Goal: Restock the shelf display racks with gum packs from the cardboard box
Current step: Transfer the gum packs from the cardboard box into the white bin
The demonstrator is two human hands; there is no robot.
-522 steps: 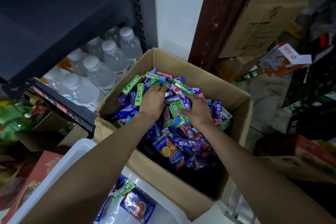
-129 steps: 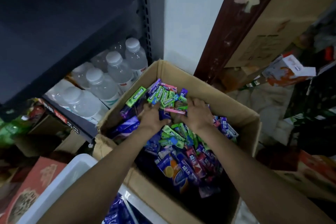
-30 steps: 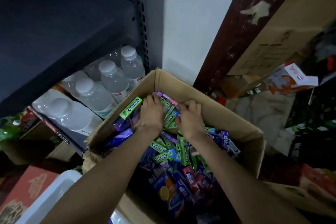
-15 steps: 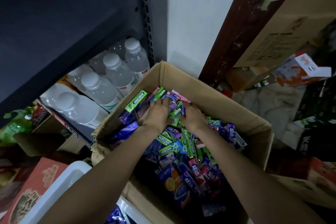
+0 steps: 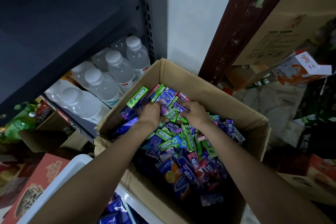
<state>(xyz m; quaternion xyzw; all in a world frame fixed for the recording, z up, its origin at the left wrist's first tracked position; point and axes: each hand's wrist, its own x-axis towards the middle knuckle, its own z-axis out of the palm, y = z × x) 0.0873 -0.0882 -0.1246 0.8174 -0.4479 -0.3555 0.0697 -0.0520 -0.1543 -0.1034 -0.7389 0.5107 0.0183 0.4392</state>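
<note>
I have both hands deep in the cardboard box (image 5: pixel 183 76), among loose gum packs (image 5: pixel 183 143) heaped at its far end. My left hand (image 5: pixel 151 112) curls its fingers around a purple pack (image 5: pixel 164 110). My right hand (image 5: pixel 195 112) pinches another pack (image 5: pixel 180 108). Water bottles (image 5: pixel 112 76) stand on the dark shelf just beside the box.

The box (image 5: pixel 183 76) is matt brown cardboard, creased and torn at its left rim. The gum packs (image 5: pixel 164 144) wear glossy printed wrappers. The bottles (image 5: pixel 101 85) are cloudy clear plastic with smooth white caps. The shelf (image 5: pixel 60 29) is dark painted metal.
</note>
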